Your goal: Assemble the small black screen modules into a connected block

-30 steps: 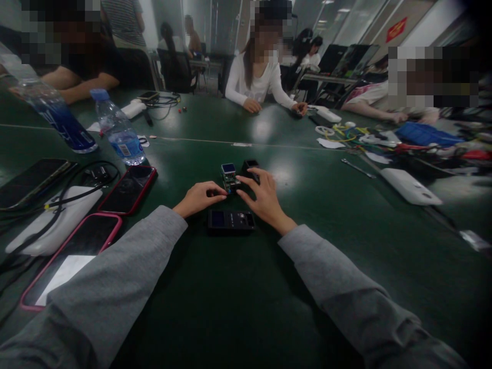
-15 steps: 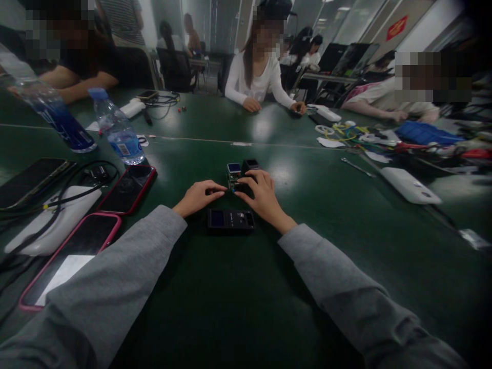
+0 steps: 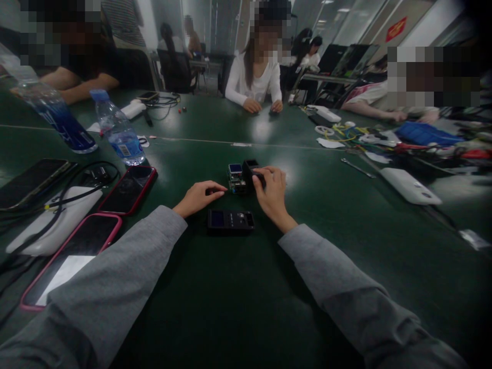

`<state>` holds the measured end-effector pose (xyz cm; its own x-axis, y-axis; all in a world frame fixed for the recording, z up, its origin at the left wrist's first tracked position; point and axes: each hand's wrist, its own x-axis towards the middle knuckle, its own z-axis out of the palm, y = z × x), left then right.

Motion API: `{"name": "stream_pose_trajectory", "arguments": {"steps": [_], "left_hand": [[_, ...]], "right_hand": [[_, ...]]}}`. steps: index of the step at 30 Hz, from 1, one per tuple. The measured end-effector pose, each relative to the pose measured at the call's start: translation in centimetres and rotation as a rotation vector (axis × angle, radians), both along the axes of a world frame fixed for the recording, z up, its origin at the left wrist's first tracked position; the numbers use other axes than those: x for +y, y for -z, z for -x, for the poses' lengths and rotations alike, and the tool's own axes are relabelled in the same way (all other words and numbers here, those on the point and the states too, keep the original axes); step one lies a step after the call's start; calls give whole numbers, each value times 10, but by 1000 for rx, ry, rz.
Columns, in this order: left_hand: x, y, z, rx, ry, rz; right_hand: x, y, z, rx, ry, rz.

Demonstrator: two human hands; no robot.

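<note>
A small green circuit board [image 3: 235, 184] with a little screen at its far end lies in front of me. My left hand [image 3: 202, 197] is at the board's left edge, thumb and index finger brought together; anything between the tips is too small to make out. Against the board's right side is a black plastic case [image 3: 250, 165], and my right hand [image 3: 272, 195] has its thumb and fingers curled around the near right part of it. Nearer to me, a black handheld device [image 3: 230, 220] with a dark screen lies flat, untouched.
On the left are a red-edged phone [image 3: 128, 189], a pink-cased phone [image 3: 73, 261], a white power bank [image 3: 56, 218] with cables, and water bottles [image 3: 119, 130]. To the right lie a wrench [image 3: 357, 167], a white device [image 3: 409, 185] and tangled wires. Other people sit across the table.
My right hand has moved right, off the circuit board and onto the black case. The left hand has hardly moved. Across the table, a person's hand has moved in towards their other hand.
</note>
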<state>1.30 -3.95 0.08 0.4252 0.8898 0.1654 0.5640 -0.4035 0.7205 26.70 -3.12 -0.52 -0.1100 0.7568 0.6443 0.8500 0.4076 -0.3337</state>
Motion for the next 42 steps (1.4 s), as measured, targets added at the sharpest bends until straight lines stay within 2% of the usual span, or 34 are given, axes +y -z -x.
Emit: {"name": "stream_pose_trajectory", "arguments": {"steps": [3, 6, 10, 28, 33, 38, 42], "left_hand": [[-1, -2, 0, -4, -3, 8], [-2, -3, -1, -10, -10, 17], [-2, -2, 0, -15, -6, 14], [-3, -3, 0, -24, -15, 23], [0, 0, 0, -47, 1, 10], [2, 4, 1, -52, 7, 0], [2, 6, 2, -46, 3, -1]], "right_hand": [[7, 7, -4, 49, 5, 20], [9, 13, -5, 75, -64, 103], [7, 15, -3, 69, -59, 208], [2, 11, -2, 34, 58, 217], [6, 15, -6, 24, 69, 183], [14, 26, -10, 9, 139, 64], [10, 20, -5, 81, 233, -33]]}}
